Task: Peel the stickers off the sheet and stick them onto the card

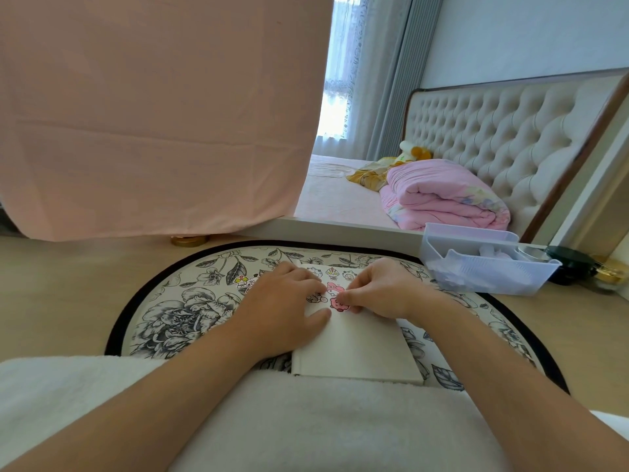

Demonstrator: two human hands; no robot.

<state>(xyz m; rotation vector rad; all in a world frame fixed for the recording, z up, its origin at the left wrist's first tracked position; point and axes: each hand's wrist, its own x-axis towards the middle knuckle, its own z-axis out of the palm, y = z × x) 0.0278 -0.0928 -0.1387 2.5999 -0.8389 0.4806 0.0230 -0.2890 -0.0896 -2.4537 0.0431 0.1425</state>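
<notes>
Right hand (381, 291): fingers curled in, thumb and forefinger tips closed on the near edge of a pink sticker (339, 304). Cannot tell whether it is fully down or partly lifted.

Left hand (289, 301): fingers nearly straight, palm down, pressing the left side of the card (354, 349), thumb lying across its face.

Card: white, flat on a floral cushion (170, 318), near edge against a white towel (306, 420) on the person's lap. Several cartoon stickers sit on its far half.

Sticker sheet (246, 282): just left of the card, mostly hidden under the left hand.

Handling (judgement): stickers are thin, limp, near weightless and tacky, so they are likely to curl or fold on themselves. Best taken at an edge or corner by the fingertips and laid down from one side. The card looks stiff enough to press on but light, so it needs the holding hand.

Writing: none legible. Sticker prints are cartoon figures, no brand readable.

Far right: clear plastic bin (483, 267). Beyond it, a bed with a pink quilt (442, 199).
</notes>
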